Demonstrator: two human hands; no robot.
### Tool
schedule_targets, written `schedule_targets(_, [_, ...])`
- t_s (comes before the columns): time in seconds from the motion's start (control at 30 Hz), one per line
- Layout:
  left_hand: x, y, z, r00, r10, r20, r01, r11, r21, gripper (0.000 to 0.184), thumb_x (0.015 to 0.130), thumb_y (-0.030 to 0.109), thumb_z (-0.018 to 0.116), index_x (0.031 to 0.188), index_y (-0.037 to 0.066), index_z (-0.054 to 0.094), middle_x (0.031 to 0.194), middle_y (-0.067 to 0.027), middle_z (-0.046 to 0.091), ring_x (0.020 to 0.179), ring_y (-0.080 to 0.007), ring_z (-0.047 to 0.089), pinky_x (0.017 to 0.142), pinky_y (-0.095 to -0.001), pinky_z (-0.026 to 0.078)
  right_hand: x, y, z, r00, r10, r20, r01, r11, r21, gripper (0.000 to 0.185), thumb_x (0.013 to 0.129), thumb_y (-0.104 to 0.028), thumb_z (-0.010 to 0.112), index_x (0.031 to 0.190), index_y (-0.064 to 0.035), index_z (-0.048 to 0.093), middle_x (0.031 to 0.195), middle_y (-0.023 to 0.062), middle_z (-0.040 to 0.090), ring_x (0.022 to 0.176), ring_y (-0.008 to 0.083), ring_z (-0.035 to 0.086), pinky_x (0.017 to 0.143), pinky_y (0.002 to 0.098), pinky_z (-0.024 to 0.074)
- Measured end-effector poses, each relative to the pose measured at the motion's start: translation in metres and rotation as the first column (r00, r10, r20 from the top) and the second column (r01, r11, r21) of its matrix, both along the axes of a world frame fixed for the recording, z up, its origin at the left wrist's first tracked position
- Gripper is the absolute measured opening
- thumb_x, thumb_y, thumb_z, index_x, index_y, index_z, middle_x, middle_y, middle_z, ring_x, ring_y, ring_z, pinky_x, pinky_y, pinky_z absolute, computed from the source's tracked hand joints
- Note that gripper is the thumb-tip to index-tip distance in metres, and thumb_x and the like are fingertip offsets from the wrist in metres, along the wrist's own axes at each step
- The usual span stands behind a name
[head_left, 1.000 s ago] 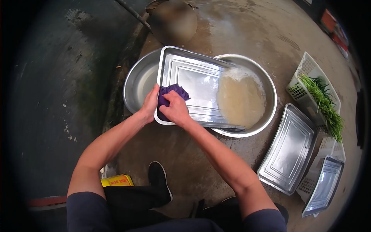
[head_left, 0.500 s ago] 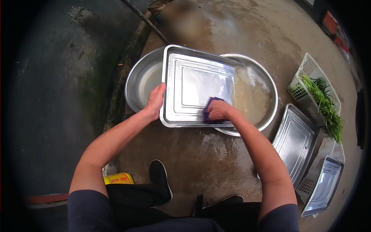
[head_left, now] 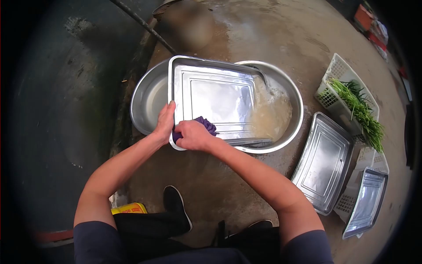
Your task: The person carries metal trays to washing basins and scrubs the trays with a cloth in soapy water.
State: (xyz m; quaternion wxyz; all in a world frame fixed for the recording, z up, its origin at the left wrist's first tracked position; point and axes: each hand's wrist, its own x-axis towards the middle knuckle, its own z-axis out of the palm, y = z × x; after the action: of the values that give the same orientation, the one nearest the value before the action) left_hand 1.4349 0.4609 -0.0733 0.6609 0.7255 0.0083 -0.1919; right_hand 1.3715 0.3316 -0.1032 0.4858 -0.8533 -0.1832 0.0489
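My left hand (head_left: 165, 121) is closed on the left rim of a rectangular metal tray (head_left: 220, 94). The tray lies tilted across two round metal basins, its right end down in the cloudy water of the right basin (head_left: 295, 121). Bunched under my right hand (head_left: 192, 134) is a purple cloth (head_left: 206, 125), pressed into the tray's near left corner. The fingers of that hand are closed round the cloth. The left basin (head_left: 147, 99) is partly covered by the tray and shows a pale bottom.
At the right, a white basket (head_left: 338, 70) holds green vegetables (head_left: 361, 111). A second metal tray (head_left: 324, 163) and a smaller one (head_left: 367, 202) lie near it. A yellow object (head_left: 130, 208) is beside my left foot. A pole (head_left: 143, 24) slants in at the top.
My right hand and the cloth went right along the tray's near side, then came back to its left corner. The tray's right end has dipped back into the water.
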Motion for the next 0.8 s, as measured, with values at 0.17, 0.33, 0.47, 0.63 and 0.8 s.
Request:
schedule_targets(0.17, [-0.004,-0.004,0.015,0.987,-0.122,0.102,0.109,0.986,0.126,0.051,0.073,-0.008,0.042,0.124,-0.006,0.045,0.110,-0.0175,0.061,0.098,-0.0231,0.061,0.087,-0.0341,0.049,-0.019,-0.036,-0.014,0.965,-0.222,0.140,0.236,0.967,-0.093,0.021,0.069,-0.021,0.055,0.081,-0.0062,0.065,0.090,0.0163,0.064,0.088,0.0344,0.062,0.078,0.0445,0.0505])
schedule_targets(0.33, [0.003,-0.008,0.039,0.973,-0.194,0.125,0.188,0.981,0.058,0.056,0.070,-0.011,0.039,0.126,-0.008,0.045,0.115,-0.0189,0.060,0.102,-0.0251,0.062,0.088,-0.0332,0.050,-0.024,-0.126,-0.066,0.828,-0.561,0.013,0.539,0.790,-0.292,0.023,0.071,-0.022,0.055,0.083,-0.0054,0.065,0.090,0.0169,0.065,0.088,0.0357,0.063,0.078,0.0452,0.0508])
schedule_targets(0.47, [0.020,0.003,0.066,0.933,-0.269,0.237,0.232,0.957,0.173,0.057,0.072,-0.009,0.039,0.128,-0.005,0.048,0.111,-0.0144,0.063,0.100,-0.0188,0.062,0.086,-0.0295,0.050,-0.033,-0.185,-0.123,0.692,-0.722,-0.020,0.647,0.633,-0.425,0.028,0.070,-0.025,0.057,0.086,-0.0046,0.068,0.089,0.0189,0.067,0.086,0.0375,0.064,0.078,0.0453,0.0512])
schedule_targets(0.63, [0.011,-0.008,0.109,0.811,-0.406,0.422,0.250,0.892,0.377,0.055,0.071,-0.002,0.040,0.125,-0.004,0.052,0.107,-0.0097,0.064,0.098,-0.0151,0.058,0.089,-0.0253,0.043,-0.009,-0.196,-0.120,0.562,-0.793,-0.236,0.774,0.604,-0.189,0.031,0.067,-0.025,0.062,0.085,-0.0021,0.071,0.084,0.0215,0.068,0.083,0.0364,0.066,0.077,0.0420,0.0519])
schedule_targets(0.8, [0.002,-0.021,0.134,0.720,-0.506,0.476,0.175,0.795,0.580,0.059,0.070,0.000,0.042,0.129,0.000,0.049,0.100,-0.0115,0.066,0.087,-0.0139,0.057,0.082,-0.0239,0.044,0.039,-0.219,-0.107,0.378,-0.833,-0.404,0.917,0.279,0.284,0.026,0.068,-0.018,0.065,0.087,-0.0006,0.070,0.081,0.0150,0.069,0.074,0.0255,0.065,0.072,0.0360,0.0513])
